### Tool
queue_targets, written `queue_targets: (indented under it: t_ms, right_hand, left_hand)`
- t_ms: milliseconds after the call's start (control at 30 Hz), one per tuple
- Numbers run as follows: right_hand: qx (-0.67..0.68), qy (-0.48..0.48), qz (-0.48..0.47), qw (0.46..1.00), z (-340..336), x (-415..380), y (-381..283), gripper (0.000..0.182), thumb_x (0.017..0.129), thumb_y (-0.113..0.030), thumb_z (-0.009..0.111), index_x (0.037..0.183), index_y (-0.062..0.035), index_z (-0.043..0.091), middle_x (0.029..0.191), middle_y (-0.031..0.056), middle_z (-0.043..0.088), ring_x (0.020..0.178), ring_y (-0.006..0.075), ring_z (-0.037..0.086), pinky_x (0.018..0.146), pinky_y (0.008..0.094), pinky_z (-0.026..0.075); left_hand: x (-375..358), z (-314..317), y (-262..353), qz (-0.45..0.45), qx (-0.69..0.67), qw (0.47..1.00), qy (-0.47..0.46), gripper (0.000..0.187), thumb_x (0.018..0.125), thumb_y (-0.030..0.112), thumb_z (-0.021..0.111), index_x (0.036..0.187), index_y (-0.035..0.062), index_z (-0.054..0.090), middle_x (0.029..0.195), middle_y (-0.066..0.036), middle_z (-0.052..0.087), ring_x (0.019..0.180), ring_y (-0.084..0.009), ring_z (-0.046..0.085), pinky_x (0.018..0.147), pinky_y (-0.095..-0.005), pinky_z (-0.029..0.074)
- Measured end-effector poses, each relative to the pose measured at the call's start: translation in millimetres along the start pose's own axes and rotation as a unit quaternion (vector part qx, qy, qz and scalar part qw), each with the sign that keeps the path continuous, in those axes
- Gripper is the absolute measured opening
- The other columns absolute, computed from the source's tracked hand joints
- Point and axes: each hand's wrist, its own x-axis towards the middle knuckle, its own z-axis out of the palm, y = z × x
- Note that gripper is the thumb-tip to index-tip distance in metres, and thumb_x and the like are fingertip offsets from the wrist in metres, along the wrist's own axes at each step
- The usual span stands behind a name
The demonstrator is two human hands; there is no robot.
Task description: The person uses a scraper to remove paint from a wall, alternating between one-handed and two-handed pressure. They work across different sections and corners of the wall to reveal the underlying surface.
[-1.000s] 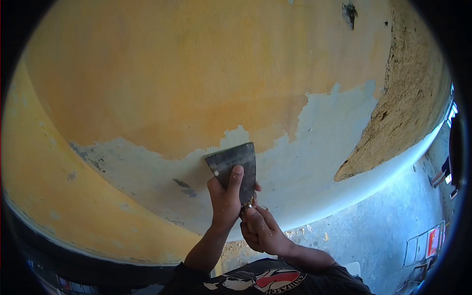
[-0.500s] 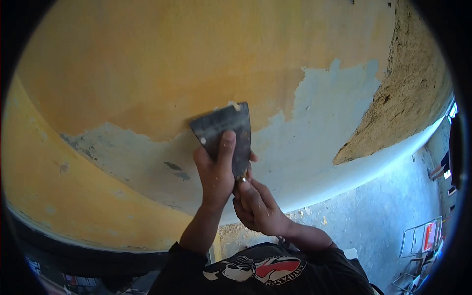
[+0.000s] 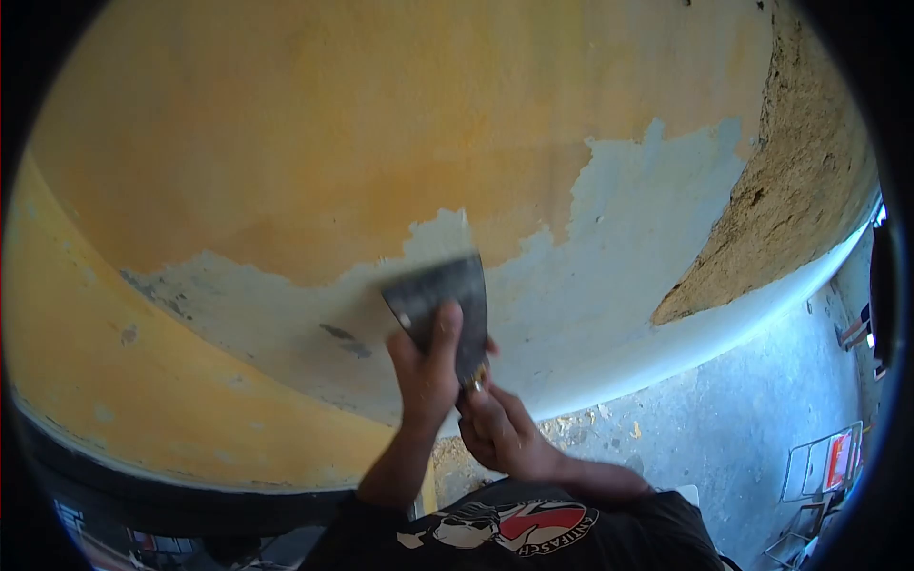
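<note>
A wide paint scraper with a dark metal blade is held in both hands against a wall. My left hand grips the blade, its thumb lying flat along the near face and its fingers mostly hidden behind. Lower down, my right hand is wrapped round the handle, which it largely covers. The blade's edge lies over a bare pale patch, just below the ragged border of the yellow paint. A freshly exposed pale notch shows right above the blade.
Rough brown broken plaster runs down the wall's right side. A yellow side wall meets it at left. Paint flakes litter the grey floor. A metal-framed chair stands at right, and part of another person shows beyond.
Both hands have drawn the scraper down from the yellow paint onto the pale patch. Where the blade was, a pale notch in the yellow is now uncovered.
</note>
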Motion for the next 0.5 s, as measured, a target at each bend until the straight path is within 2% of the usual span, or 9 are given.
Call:
queue_targets:
  t_ms: [33,100,167,267,333,367,433,500]
  right_hand:
    - [-0.002,-0.003,-0.006,1.000,-5,0,5,0.027,0.107,-0.029,0.036,0.094,-0.0078,0.045,0.064,-0.0037,0.038,0.051,0.0062,0.034,0.046,0.0223,0.028]
    - [-0.002,0.017,0.010,1.000,-8,0,6,0.027,0.106,-0.036,0.034,0.096,-0.0120,0.043,0.060,-0.0046,0.030,0.046,0.0059,0.030,0.042,0.0215,0.023]
    - [-0.018,0.014,-0.022,0.999,-2,6,-4,0.028,0.106,-0.037,0.037,0.095,-0.0123,0.043,0.060,-0.0048,0.030,0.047,0.0055,0.029,0.043,0.0217,0.023]
    - [-0.034,-0.025,-0.035,0.999,3,10,-20,0.029,0.105,-0.038,0.038,0.095,-0.0116,0.043,0.060,-0.0047,0.030,0.047,0.0055,0.029,0.043,0.0216,0.022]
    - [0.003,0.035,-0.002,0.999,3,1,-8,0.030,0.105,-0.038,0.037,0.095,-0.0106,0.043,0.060,-0.0049,0.030,0.047,0.0053,0.029,0.043,0.0214,0.022]
    - [-0.003,0.025,-0.034,0.999,-5,-2,9,0.031,0.106,-0.039,0.036,0.095,-0.0107,0.043,0.060,-0.0047,0.031,0.046,0.0054,0.028,0.042,0.0216,0.022]
    - [-0.019,0.011,0.017,1.000,-25,-5,16,0.031,0.106,-0.039,0.035,0.095,-0.0111,0.043,0.060,-0.0045,0.032,0.046,0.0055,0.028,0.042,0.0217,0.022]
    - [0.006,0.017,-0.001,1.000,-10,1,3,0.029,0.106,-0.035,0.036,0.093,-0.0093,0.044,0.061,-0.0041,0.035,0.049,0.0051,0.032,0.045,0.0216,0.025]
  left_hand:
    - [-5,0,-13,-0.008,0.001,1.000,0.021,0.035,0.097,0.031,0.061,0.089,-0.0035,0.061,0.064,-0.011,0.064,0.048,-0.0155,0.061,0.040,-0.0270,0.047]
    - [0,4,-14,0.007,-0.003,0.999,0.031,0.036,0.097,0.031,0.060,0.091,-0.0043,0.061,0.065,-0.012,0.064,0.049,-0.0155,0.061,0.041,-0.0273,0.047]
    - [8,-2,-3,-0.010,0.007,1.000,-0.028,0.036,0.097,0.031,0.061,0.091,-0.0043,0.061,0.065,-0.012,0.064,0.048,-0.0151,0.061,0.041,-0.0269,0.047]
    - [10,4,13,-0.002,0.010,1.000,-0.019,0.035,0.098,0.031,0.060,0.090,-0.0038,0.061,0.065,-0.012,0.065,0.047,-0.0149,0.060,0.041,-0.0262,0.046]
    - [4,3,5,-0.006,0.005,1.000,-0.029,0.035,0.098,0.030,0.060,0.091,-0.0038,0.060,0.065,-0.013,0.064,0.047,-0.0154,0.061,0.041,-0.0259,0.047]
    - [-3,1,-7,0.002,0.005,0.999,-0.036,0.035,0.098,0.030,0.060,0.091,-0.0038,0.060,0.065,-0.013,0.064,0.047,-0.0154,0.061,0.041,-0.0259,0.047]
    - [-7,1,-27,-0.009,0.007,1.000,0.002,0.035,0.098,0.030,0.061,0.092,-0.0043,0.060,0.065,-0.012,0.063,0.047,-0.0159,0.061,0.041,-0.0259,0.047]
    - [-3,6,-14,-0.009,0.011,1.000,0.012,0.036,0.097,0.031,0.062,0.091,-0.0048,0.059,0.064,-0.011,0.062,0.048,-0.0164,0.061,0.040,-0.0259,0.047]
